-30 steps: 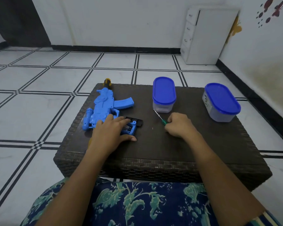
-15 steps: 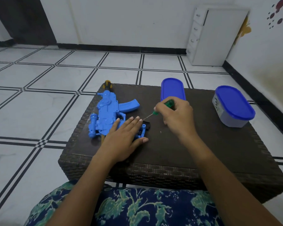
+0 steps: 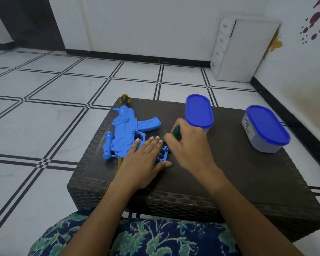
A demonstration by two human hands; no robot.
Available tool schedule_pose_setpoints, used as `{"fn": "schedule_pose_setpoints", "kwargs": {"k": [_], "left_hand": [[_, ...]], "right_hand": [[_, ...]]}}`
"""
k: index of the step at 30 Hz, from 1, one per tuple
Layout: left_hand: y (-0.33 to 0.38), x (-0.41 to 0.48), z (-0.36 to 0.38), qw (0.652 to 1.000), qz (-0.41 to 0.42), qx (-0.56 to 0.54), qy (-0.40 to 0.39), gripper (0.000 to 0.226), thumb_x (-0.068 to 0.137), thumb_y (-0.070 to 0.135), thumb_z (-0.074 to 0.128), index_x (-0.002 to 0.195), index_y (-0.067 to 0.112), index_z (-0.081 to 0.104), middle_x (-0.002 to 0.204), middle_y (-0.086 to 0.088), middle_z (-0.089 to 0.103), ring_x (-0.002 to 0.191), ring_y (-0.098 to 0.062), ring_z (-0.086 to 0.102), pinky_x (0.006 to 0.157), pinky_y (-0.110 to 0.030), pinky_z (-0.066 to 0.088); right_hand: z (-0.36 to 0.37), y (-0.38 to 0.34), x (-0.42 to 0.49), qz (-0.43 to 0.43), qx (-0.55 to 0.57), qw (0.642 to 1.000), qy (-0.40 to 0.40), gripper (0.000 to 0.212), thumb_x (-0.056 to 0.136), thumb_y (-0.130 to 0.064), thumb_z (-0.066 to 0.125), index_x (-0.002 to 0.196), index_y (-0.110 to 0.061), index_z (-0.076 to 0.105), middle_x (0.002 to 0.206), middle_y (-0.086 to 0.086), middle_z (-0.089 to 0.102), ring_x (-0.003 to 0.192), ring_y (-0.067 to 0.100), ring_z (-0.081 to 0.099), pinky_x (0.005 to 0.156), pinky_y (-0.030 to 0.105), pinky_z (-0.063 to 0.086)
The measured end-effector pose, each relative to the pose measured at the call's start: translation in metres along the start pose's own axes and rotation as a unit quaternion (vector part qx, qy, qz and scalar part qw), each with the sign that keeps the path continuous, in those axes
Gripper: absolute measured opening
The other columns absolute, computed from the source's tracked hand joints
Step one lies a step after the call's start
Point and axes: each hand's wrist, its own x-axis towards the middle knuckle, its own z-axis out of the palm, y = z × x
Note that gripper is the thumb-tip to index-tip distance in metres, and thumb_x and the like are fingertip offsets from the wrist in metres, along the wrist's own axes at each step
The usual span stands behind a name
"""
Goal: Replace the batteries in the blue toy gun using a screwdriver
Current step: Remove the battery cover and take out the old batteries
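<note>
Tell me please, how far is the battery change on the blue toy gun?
Done: the blue toy gun lies on the table, pressed flat by the left hand. In hand: the right hand grips the green screwdriver, tip hidden at the gun's near end. To do: no batteries show, and both containers are lidded.

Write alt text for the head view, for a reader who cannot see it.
A person's left hand presses flat on the grip end of a blue toy gun lying on a dark woven table, while the right hand grips a green-handled screwdriver beside it. A blue-lidded container stands behind the right hand, a second container farther right.
</note>
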Motion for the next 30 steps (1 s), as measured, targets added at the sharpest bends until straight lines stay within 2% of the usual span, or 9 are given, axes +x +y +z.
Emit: {"fn": "schedule_pose_setpoints", "kwargs": {"k": [2, 5, 9, 11, 14, 20, 23, 26, 30], "left_hand": [[0.000, -0.001, -0.001, 1.000, 0.008, -0.004, 0.000, 0.106, 0.067, 0.078, -0.022, 0.153, 0.027, 0.013, 0.160, 0.011, 0.010, 0.147, -0.004, -0.001, 0.118, -0.034, -0.009], [0.002, -0.004, -0.007, 1.000, 0.016, -0.017, 0.010, 0.088, 0.074, 0.060, -0.010, 0.151, 0.029, 0.019, 0.157, 0.012, 0.023, 0.145, -0.004, 0.008, 0.118, -0.035, -0.007], [0.005, -0.008, -0.013, 0.999, 0.019, -0.040, 0.010, 0.076, 0.080, 0.053, 0.001, 0.148, 0.032, 0.027, 0.149, 0.014, 0.037, 0.139, -0.003, 0.018, 0.120, -0.038, 0.002], [0.004, -0.006, -0.011, 1.000, 0.015, -0.028, -0.001, 0.075, 0.083, 0.057, 0.002, 0.150, 0.030, 0.022, 0.155, 0.013, 0.028, 0.144, -0.003, 0.011, 0.120, -0.038, -0.002], [0.002, -0.001, -0.004, 1.000, -0.003, -0.007, -0.015, 0.076, 0.086, 0.063, 0.008, 0.153, 0.027, 0.013, 0.160, 0.010, 0.010, 0.147, -0.005, 0.001, 0.120, -0.038, -0.005], [0.002, -0.002, -0.006, 1.000, 0.003, -0.010, -0.018, 0.076, 0.085, 0.061, 0.008, 0.152, 0.025, 0.018, 0.160, 0.010, 0.014, 0.147, -0.006, 0.002, 0.120, -0.037, -0.006], [0.001, -0.002, -0.005, 1.000, 0.000, -0.009, -0.009, 0.072, 0.091, 0.063, 0.014, 0.153, 0.025, 0.013, 0.161, 0.010, 0.009, 0.147, -0.005, 0.000, 0.120, -0.037, -0.006], [0.001, -0.001, -0.003, 1.000, -0.006, -0.005, -0.004, 0.072, 0.094, 0.063, 0.022, 0.154, 0.025, 0.006, 0.161, 0.010, 0.004, 0.147, -0.004, -0.002, 0.120, -0.036, -0.007], [0.000, 0.000, -0.001, 1.000, -0.005, -0.006, 0.002, 0.071, 0.095, 0.062, 0.023, 0.154, 0.025, 0.007, 0.161, 0.010, 0.005, 0.147, -0.004, -0.001, 0.120, -0.036, -0.006]], "right_hand": [[0.005, -0.010, -0.001, -0.039, -0.071, 0.997, -0.017, 0.023, 0.089, -0.024, 0.053, 0.075, -0.012, 0.040, 0.056, -0.002, 0.039, 0.051, 0.015, 0.036, 0.050, 0.034, 0.032], [0.014, -0.022, -0.001, -0.067, -0.127, 0.990, -0.009, 0.020, 0.089, -0.023, 0.053, 0.080, -0.014, 0.037, 0.059, -0.004, 0.035, 0.054, 0.020, 0.037, 0.051, 0.032, 0.030], [0.021, -0.029, -0.004, -0.085, -0.145, 0.986, 0.003, 0.019, 0.083, -0.022, 0.056, 0.076, -0.014, 0.039, 0.057, -0.004, 0.034, 0.049, 0.020, 0.036, 0.046, 0.029, 0.027], [0.016, -0.023, 0.000, -0.061, -0.117, 0.991, -0.004, 0.022, 0.088, -0.023, 0.053, 0.077, -0.014, 0.036, 0.055, -0.003, 0.035, 0.051, 0.021, 0.037, 0.047, 0.033, 0.031], [0.008, -0.005, 0.008, -0.004, -0.065, 0.998, -0.023, 0.026, 0.090, -0.026, 0.053, 0.076, -0.007, 0.044, 0.056, 0.002, 0.044, 0.054, 0.021, 0.041, 0.053, 0.042, 0.041], [0.013, -0.008, 0.002, -0.012, -0.088, 0.994, -0.067, 0.026, 0.091, -0.030, 0.051, 0.077, -0.009, 0.048, 0.059, 0.003, 0.046, 0.058, 0.025, 0.047, 0.056, 0.041, 0.043], [0.009, -0.002, 0.008, 0.095, 0.013, 0.992, -0.080, 0.034, 0.083, -0.033, 0.055, 0.076, 0.000, 0.058, 0.065, 0.016, 0.061, 0.066, 0.031, 0.063, 0.061, 0.046, 0.056], [0.002, 0.000, 0.010, 0.243, 0.181, 0.945, -0.123, 0.031, 0.087, -0.019, 0.057, 0.082, 0.010, 0.065, 0.075, 0.027, 0.069, 0.065, 0.031, 0.071, 0.061, 0.041, 0.063], [0.006, -0.002, 0.004, 0.197, 0.144, 0.964, -0.103, 0.032, 0.088, -0.018, 0.055, 0.079, 0.012, 0.062, 0.067, 0.024, 0.068, 0.059, 0.031, 0.071, 0.059, 0.047, 0.061]]}}
